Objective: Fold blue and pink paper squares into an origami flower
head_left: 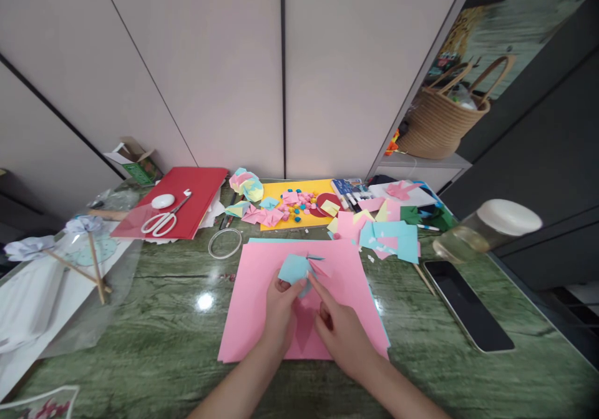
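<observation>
My left hand (281, 310) pinches a light blue folded paper (294, 269) between thumb and fingers, above a stack of pink sheets (253, 300). With its index finger stretched out, my right hand (344, 328) touches the right edge of the folded paper near my left thumb. The other right fingers are curled, apart from the index finger, and grip nothing that I can see. Beside the blue paper, a pink pointed paper piece (319, 268) shows with a dark bluish tip above it; whether they are joined I cannot tell.
White scissors (161, 222) lie on a red folder (201, 185), left of a tape roll (225, 243). Small folded pieces cover a yellow sheet (271, 189). Paper scraps (395, 235), a phone (468, 306) and a lidded clear jar (468, 235) are at right. Paper flowers (84, 224) lie left.
</observation>
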`<act>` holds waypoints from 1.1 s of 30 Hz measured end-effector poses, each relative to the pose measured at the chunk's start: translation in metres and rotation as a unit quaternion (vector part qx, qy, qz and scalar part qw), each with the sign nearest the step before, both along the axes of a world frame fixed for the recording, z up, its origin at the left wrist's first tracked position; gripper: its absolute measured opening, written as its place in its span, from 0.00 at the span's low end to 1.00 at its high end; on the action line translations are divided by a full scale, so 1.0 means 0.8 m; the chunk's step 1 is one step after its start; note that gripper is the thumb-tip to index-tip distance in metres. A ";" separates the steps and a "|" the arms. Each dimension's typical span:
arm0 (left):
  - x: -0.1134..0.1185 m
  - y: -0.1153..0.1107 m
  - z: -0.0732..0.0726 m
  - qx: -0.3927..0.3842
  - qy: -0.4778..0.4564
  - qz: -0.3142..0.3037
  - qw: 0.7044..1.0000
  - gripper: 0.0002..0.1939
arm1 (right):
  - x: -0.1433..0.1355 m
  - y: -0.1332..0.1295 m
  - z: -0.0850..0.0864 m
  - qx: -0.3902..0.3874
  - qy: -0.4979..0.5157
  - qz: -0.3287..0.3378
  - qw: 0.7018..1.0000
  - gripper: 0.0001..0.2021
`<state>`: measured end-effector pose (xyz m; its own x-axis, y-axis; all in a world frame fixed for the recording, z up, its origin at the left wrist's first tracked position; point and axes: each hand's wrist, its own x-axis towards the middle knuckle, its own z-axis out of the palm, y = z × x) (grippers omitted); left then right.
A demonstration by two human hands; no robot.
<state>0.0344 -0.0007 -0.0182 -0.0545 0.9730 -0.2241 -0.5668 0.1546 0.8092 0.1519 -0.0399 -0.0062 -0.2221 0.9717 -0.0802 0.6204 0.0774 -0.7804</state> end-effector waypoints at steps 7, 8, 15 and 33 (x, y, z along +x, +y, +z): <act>-0.001 -0.002 -0.005 -0.035 0.040 0.041 0.998 0.14 | 0.004 -0.001 -0.006 0.089 -0.146 0.030 0.985 0.28; -0.001 -0.002 -0.006 -0.040 0.049 0.045 0.997 0.14 | 0.005 0.000 -0.007 0.116 -0.176 0.033 0.977 0.28; 0.000 -0.002 -0.003 -0.063 0.061 0.039 0.995 0.17 | 0.018 0.006 -0.017 0.275 -0.319 0.023 0.907 0.27; -0.001 -0.001 0.003 -0.104 -0.019 0.017 0.994 0.14 | 0.030 0.004 0.004 0.300 -0.233 -0.086 0.921 0.13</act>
<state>0.0337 -0.0013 -0.0160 -0.0748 0.9027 -0.4237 -0.6044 0.2969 0.7393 0.1758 -0.0366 -0.0026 -0.1378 0.8902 0.4343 0.9205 0.2770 -0.2758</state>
